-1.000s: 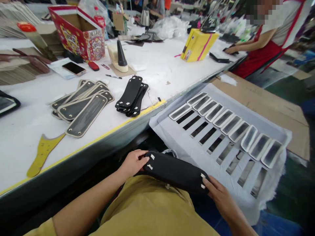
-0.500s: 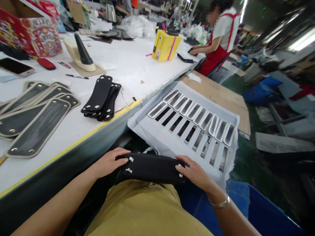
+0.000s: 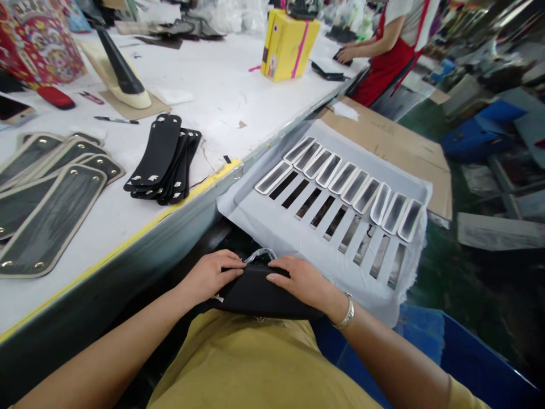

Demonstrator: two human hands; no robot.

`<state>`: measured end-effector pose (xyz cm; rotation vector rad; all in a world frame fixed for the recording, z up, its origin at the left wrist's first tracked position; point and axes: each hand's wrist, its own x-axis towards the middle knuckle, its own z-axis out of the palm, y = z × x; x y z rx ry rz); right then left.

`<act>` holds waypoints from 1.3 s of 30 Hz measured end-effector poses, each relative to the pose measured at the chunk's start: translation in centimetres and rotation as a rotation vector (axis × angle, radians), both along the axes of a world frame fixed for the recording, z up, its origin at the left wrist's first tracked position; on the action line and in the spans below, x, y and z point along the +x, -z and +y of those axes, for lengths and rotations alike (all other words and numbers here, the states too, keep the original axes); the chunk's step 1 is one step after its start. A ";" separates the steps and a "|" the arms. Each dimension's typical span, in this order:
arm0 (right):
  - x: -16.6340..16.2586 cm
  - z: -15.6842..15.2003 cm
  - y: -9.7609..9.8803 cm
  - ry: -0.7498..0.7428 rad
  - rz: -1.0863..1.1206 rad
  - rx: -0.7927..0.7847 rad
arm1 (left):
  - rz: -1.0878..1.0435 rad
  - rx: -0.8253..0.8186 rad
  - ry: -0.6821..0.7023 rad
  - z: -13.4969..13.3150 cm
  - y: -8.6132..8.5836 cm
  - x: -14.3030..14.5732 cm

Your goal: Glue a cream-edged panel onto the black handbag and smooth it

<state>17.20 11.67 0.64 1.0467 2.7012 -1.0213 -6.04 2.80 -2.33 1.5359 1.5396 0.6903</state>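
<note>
A black oblong bag piece (image 3: 259,298) lies across my lap, below the table's edge. My left hand (image 3: 210,275) rests on its left end with the fingers laid flat over the top. Over the piece's middle sits my right hand (image 3: 298,279), which wears a metal bracelet; its fingers press down close to the left hand's fingertips. A clear plastic loop (image 3: 259,254) sticks up just behind the piece. Both hands touch the piece; the piece's metal prongs are hidden under them.
A stack of black pieces (image 3: 164,159) and beige-edged panels (image 3: 51,196) lie on the white table (image 3: 221,108). A grey sheet (image 3: 298,238) with rows of shiny strips is to my right. A person in a red apron (image 3: 389,40) works at the far end by a yellow box (image 3: 287,45).
My right hand has slid from the piece's right end to its middle, meeting the left hand. My view has swung right and down.
</note>
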 end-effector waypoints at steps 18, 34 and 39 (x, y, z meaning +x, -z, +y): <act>1.6 -3.6 0.4 -0.139 0.071 0.204 | 0.596 0.263 0.308 -3.0 -1.0 1.0; 0.4 -1.5 -0.5 -0.117 -0.127 0.149 | 0.432 0.043 0.279 -0.4 -1.6 1.2; -1.1 -1.0 0.3 -0.184 -0.156 0.144 | 0.406 -0.002 0.340 1.3 -1.0 1.2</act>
